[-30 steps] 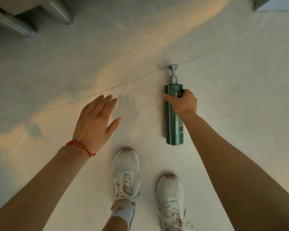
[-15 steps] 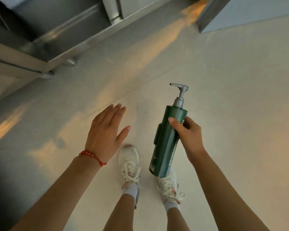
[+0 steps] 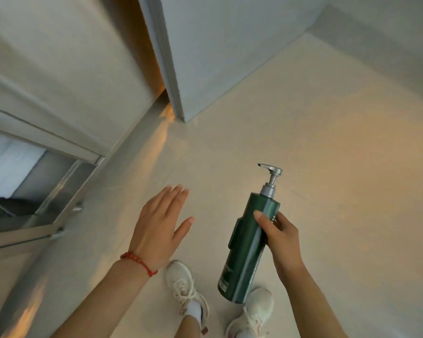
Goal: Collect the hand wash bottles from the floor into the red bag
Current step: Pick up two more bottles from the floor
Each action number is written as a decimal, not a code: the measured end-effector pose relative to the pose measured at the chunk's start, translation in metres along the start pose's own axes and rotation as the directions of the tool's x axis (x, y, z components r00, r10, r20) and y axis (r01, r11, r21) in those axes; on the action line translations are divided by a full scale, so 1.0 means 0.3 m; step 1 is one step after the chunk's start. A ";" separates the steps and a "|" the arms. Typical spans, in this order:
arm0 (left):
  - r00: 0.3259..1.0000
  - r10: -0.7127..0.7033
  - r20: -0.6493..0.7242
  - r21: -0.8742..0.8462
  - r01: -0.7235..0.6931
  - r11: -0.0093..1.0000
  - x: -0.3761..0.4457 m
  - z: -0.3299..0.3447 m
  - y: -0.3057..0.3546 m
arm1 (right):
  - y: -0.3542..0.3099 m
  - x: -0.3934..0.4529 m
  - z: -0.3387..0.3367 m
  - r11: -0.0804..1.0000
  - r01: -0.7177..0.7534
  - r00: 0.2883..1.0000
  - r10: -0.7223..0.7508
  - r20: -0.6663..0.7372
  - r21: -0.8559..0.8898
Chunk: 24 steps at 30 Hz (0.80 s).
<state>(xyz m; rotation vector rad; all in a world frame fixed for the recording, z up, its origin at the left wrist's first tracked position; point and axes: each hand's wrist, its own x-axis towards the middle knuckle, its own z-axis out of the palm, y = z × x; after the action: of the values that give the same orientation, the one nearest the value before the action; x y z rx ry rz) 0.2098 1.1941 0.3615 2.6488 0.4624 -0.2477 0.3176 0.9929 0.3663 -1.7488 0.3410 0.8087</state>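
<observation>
A tall dark green hand wash bottle [image 3: 244,254] with a grey pump head is held off the floor, tilted with the pump pointing up and away. My right hand [image 3: 277,234] is wrapped around its upper body. My left hand [image 3: 158,225] hovers to the left of the bottle, palm down, fingers spread, holding nothing; a red string bracelet sits on its wrist. The red bag is out of view.
Pale tiled floor [image 3: 327,167] stretches ahead and to the right. A white door or panel edge [image 3: 171,76] stands ahead. A metal frame with a dark opening [image 3: 47,198] runs along the left. My two white sneakers [image 3: 186,286] are below the hands.
The bottle went from lying on the floor to being lifted in my right hand. The view has tilted up, showing more wall and door.
</observation>
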 end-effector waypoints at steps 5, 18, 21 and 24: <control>0.992 0.119 0.033 0.037 -0.120 0.992 0.049 0.004 0.233 | -0.018 -0.069 -0.261 0.994 0.006 0.995 0.005 -0.097 0.112; 0.892 0.424 0.157 -0.021 -0.426 0.904 0.112 0.243 1.220 | 0.149 -0.316 -1.197 0.931 0.007 0.909 0.146 -0.389 0.366; 0.834 0.519 0.185 -0.025 -0.524 0.851 0.145 0.295 1.437 | 0.187 -0.374 -1.371 0.907 0.031 0.860 0.191 -0.474 0.421; 0.764 0.613 0.201 -0.017 -0.623 0.782 0.187 0.341 1.619 | 0.221 -0.411 -1.513 0.882 0.062 0.804 0.233 -0.547 0.467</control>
<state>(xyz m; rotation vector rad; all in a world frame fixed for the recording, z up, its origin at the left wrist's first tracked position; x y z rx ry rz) 0.4262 0.7516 0.4458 2.6187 -0.5010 -0.3040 0.3464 0.5290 0.4646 -1.4842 0.9667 0.1769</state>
